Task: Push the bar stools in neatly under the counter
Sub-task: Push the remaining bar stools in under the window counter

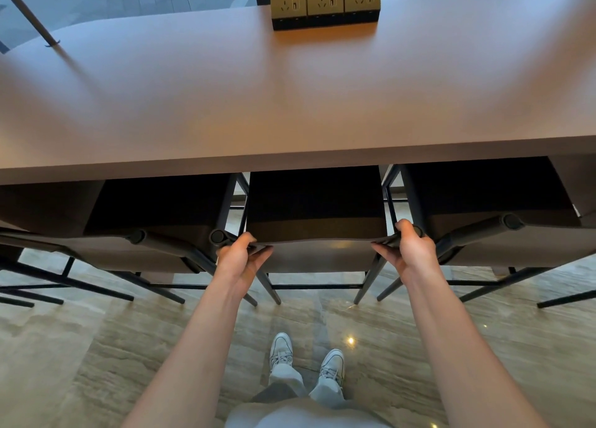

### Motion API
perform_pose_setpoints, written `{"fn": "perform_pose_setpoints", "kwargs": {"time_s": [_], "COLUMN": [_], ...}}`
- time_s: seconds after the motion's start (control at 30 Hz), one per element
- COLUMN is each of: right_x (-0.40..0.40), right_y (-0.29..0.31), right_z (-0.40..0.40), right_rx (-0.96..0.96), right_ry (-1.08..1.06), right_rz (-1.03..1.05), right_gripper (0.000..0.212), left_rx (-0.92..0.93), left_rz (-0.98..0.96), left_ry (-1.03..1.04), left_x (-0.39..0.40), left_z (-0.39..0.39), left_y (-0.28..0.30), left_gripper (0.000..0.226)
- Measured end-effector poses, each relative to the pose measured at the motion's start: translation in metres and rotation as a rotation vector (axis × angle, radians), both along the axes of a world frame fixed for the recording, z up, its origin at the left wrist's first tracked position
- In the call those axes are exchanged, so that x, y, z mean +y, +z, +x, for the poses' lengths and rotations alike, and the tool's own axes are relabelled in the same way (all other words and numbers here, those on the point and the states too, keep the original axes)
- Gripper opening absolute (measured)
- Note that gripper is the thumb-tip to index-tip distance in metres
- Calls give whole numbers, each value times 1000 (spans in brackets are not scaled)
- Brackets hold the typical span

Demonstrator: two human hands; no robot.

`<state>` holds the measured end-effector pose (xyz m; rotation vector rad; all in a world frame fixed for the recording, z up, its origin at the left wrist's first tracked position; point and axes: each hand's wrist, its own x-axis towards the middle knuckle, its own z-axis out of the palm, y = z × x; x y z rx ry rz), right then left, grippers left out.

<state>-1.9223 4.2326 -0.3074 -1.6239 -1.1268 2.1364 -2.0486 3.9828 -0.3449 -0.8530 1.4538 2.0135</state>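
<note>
Three dark bar stools with black metal frames stand in a row at the brown counter (290, 105). The middle stool (316, 208) has most of its seat under the counter's front edge. My left hand (240, 258) grips the left end of its low backrest, and my right hand (408, 248) grips the right end. The left stool (154, 214) and the right stool (483, 198) sit close on either side, their seats also partly under the counter.
A block of three gold power sockets (324, 1) stands at the counter's far edge. A thin dark pole (29, 14) slants onto the counter at far left. My feet in white trainers (306, 358) stand on the polished stone floor (96, 347) behind the stool.
</note>
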Motion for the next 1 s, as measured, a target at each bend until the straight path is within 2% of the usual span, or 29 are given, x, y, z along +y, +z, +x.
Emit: {"fn": "perform_pose_setpoints", "kwargs": {"time_s": [0.13,0.23,0.27,0.37,0.5,0.67,0.83,1.0], "right_x": [1,0,-1,-11,-19,-34,-87,-123], "right_y": [0,-1,-1,-3,-9,-4,1,12], "right_z": [1,3,3,4,6,3,1,-9], "right_rx": [9,9,7,-4,-23,13,29,1], "right_ry": [3,-3,-7,8,38,17,101,238], "right_rz": [-31,-37,-37,-31,11,1,104,171], "right_gripper": [27,29,30,27,38,42,31,55], "left_rx": [-3,13,9,-9,13,45,107,159], "left_rz": [-20,-20,-25,-66,-108,-44,14,-65], "left_ry": [-3,-2,-13,-54,-90,-108,-142,-246], "left_x": [-1,-1,-1,0,-3,-7,-14,-24], "left_z": [2,6,8,15,19,28,44,52], "left_y": [1,4,6,11,15,26,36,40], "left_gripper": [30,52,53,46,54,22,40,45]}}
